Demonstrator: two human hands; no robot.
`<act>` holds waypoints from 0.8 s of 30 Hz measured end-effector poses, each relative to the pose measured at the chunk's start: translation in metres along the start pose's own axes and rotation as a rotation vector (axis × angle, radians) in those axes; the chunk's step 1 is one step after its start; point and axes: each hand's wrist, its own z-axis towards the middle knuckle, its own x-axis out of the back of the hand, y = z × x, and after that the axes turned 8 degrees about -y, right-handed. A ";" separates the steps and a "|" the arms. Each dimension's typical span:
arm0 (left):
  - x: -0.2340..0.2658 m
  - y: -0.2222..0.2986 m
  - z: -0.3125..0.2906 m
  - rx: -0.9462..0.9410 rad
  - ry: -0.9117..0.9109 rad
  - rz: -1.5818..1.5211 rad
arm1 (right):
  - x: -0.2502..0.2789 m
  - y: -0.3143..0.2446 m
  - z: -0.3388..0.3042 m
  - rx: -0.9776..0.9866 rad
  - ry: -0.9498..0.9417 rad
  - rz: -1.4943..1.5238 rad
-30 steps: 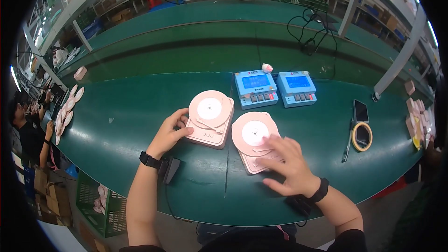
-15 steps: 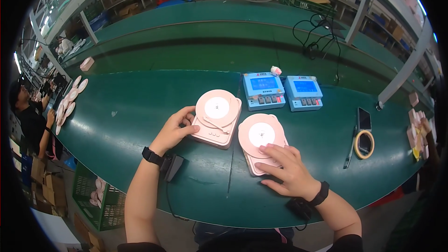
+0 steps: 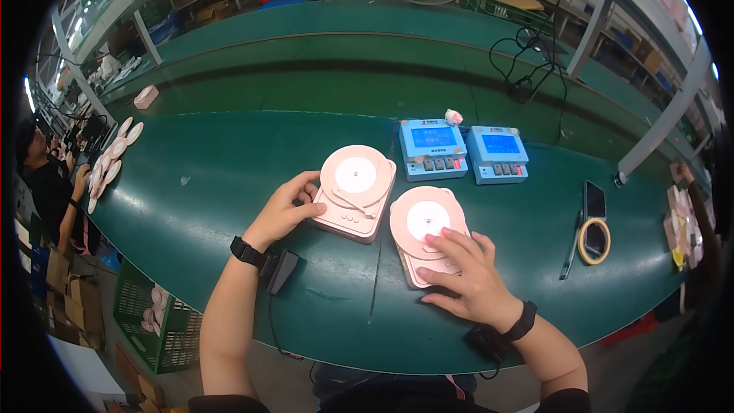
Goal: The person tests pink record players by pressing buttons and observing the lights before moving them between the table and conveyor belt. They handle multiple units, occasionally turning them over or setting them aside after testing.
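Two pink toy-like record players stand side by side on the green table. My left hand (image 3: pixel 289 210) grips the left record player (image 3: pixel 336 214) at its left side, thumb on the top face and fingers curled along the edge. Its white-centred disc, tonearm and small round buttons show. On the right record player (image 3: pixel 409 233) rests my right hand (image 3: pixel 474 279), fingers spread over the lower right of the disc and body. That hand covers the tonearm area. Both record players sit slightly tilted toward each other's side on the tabletop.
Two blue testers (image 3: pixel 433 149) with lit screens stand behind the record players. To the right lie a phone (image 3: pixel 594 199), a tape roll (image 3: pixel 583 243) and a thin pen-like tool (image 3: pixel 569 256). Pink discs (image 3: pixel 107 167) lie at the left edge, near another person (image 3: pixel 50 183). A green crate (image 3: pixel 180 336) stands below.
My right hand has shifted very slightly on the right record player. My left hand keeps its grip. The view has turned a little, and the person at far right has moved an arm.
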 end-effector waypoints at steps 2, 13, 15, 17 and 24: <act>0.001 -0.003 0.001 -0.058 -0.002 0.047 | 0.003 -0.003 -0.001 -0.015 -0.004 -0.042; -0.008 -0.006 0.009 -0.058 0.167 0.124 | 0.000 0.017 -0.011 0.108 0.130 0.180; -0.013 -0.009 0.014 -0.054 0.144 0.095 | 0.003 0.022 -0.017 0.123 0.129 0.206; -0.017 -0.005 0.015 0.000 0.167 0.017 | 0.003 0.024 -0.021 0.137 0.156 0.232; -0.030 0.002 0.001 -0.131 0.223 -0.082 | -0.012 0.020 -0.012 0.216 0.164 0.206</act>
